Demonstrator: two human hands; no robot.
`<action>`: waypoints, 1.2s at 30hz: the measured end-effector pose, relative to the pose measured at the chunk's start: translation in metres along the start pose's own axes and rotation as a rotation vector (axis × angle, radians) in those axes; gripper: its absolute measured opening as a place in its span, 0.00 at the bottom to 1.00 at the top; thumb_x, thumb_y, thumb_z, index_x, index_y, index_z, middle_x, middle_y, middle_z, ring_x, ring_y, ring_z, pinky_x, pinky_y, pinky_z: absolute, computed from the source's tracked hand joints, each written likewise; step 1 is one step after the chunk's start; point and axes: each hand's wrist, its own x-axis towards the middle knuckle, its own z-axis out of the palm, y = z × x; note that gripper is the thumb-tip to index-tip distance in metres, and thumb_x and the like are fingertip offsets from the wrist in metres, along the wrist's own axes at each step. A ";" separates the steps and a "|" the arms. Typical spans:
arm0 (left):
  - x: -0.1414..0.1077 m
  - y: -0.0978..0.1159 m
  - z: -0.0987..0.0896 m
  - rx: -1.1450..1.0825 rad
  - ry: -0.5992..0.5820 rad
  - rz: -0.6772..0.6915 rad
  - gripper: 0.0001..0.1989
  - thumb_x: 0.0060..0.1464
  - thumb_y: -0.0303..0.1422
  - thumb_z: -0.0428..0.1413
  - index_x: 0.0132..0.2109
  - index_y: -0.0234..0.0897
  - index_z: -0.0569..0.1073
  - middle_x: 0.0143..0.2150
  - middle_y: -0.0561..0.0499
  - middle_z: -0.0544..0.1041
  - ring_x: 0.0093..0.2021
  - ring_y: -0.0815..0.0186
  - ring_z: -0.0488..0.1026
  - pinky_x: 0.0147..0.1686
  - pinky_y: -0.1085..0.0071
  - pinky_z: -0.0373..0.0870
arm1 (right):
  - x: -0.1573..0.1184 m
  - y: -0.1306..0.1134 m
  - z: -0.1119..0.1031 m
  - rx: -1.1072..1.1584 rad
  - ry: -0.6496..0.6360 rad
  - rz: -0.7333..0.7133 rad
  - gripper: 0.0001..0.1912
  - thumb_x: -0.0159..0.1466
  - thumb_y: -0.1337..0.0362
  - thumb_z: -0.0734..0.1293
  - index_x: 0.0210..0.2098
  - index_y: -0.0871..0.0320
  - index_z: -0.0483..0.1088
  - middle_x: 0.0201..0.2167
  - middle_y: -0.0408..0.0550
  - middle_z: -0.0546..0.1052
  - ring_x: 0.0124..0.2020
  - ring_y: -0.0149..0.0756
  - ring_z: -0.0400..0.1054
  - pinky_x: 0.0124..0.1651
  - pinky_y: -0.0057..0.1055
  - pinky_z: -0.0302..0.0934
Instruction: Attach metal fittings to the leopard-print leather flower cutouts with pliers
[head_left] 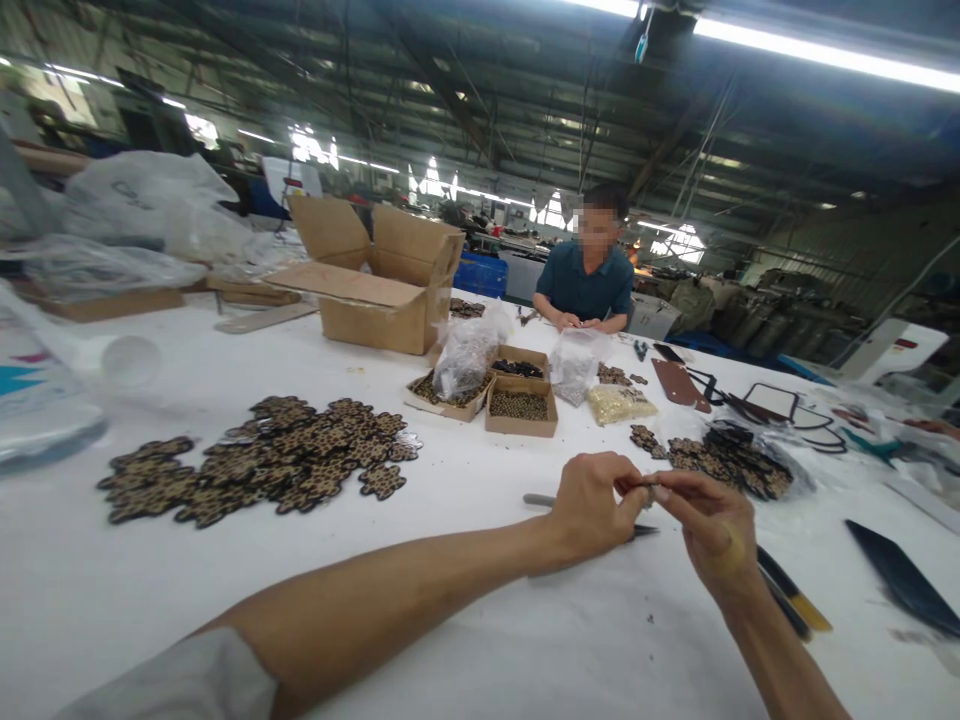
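Fingers [632,500] of left hand [592,508] and right hand [712,520] pinch a small piece [649,482] between them, just above the bench [600,650]; too small to identify. Grey tool [538,499] partly hidden behind left hand. Black-and-yellow handles [808,608] near right hand. Spotted patches [300,462] piled left, more at right. Small box [521,424] of brass bits beyond. Person [585,277] across bench.

Patch pile [292,460] on table [562,650], carton [375,318] behind, boxes [521,427] to its right
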 end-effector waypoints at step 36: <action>-0.002 -0.002 0.004 0.248 -0.144 0.081 0.05 0.49 0.29 0.55 0.36 0.38 0.70 0.32 0.50 0.76 0.31 0.63 0.72 0.31 0.69 0.63 | -0.004 -0.041 0.002 -0.776 -0.288 -0.604 0.11 0.65 0.68 0.68 0.44 0.49 0.79 0.38 0.52 0.78 0.39 0.44 0.73 0.40 0.41 0.70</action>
